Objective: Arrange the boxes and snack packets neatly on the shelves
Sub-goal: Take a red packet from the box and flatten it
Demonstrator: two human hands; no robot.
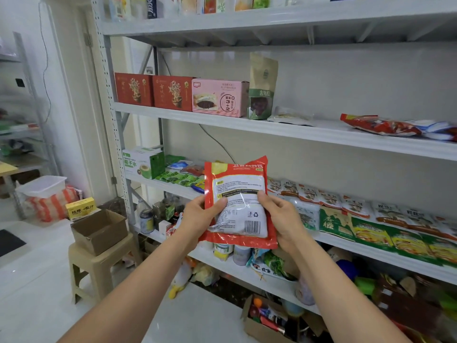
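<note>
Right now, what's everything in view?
rack: 1, white, right side
red boxes: 2, dark red, left end of second shelf down
pink box: 1, pink, right of red boxes
pouch: 1, tan and green, upright beside pink box
flat bag: 1, red, same shelf, far right
green box: 1, green and white, left end, shelf below
snack packets: many, mixed colours, that shelf's right part
cardboard box: 1, brown, open on stool
stool: 1, beige, floor left of rack
yellow box: 1, yellow, behind cardboard box
red packet: 1, red with white label, held before rack
left hand: 1, grips packet's left edge
right hand: 1, grips packet's right edge
</note>
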